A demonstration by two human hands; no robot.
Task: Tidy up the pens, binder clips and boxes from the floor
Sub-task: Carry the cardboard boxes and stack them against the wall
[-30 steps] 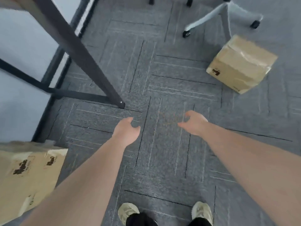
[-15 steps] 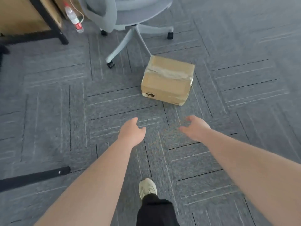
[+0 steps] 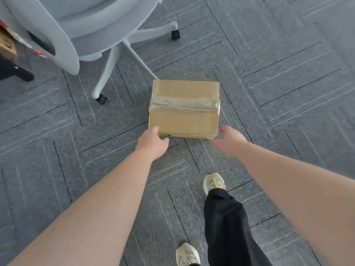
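A taped brown cardboard box (image 3: 184, 108) lies on the grey carpet in the middle of the view. My left hand (image 3: 152, 144) reaches to its near left corner, fingertips at the box edge, fingers apart and holding nothing. My right hand (image 3: 228, 140) is by the near right corner, fingers apart, with nothing in it. Whether either hand touches the box I cannot tell. No pens or binder clips show.
A light grey office chair (image 3: 80, 29) stands at the upper left, its wheeled base leg (image 3: 103, 81) just left of the box. A dark table foot (image 3: 17, 72) and cardboard (image 3: 6, 45) sit at the far left. My feet stand below.
The view swung from the desk leg toward the box and closed in on it. Both hands have reached forward to the box's near corners.
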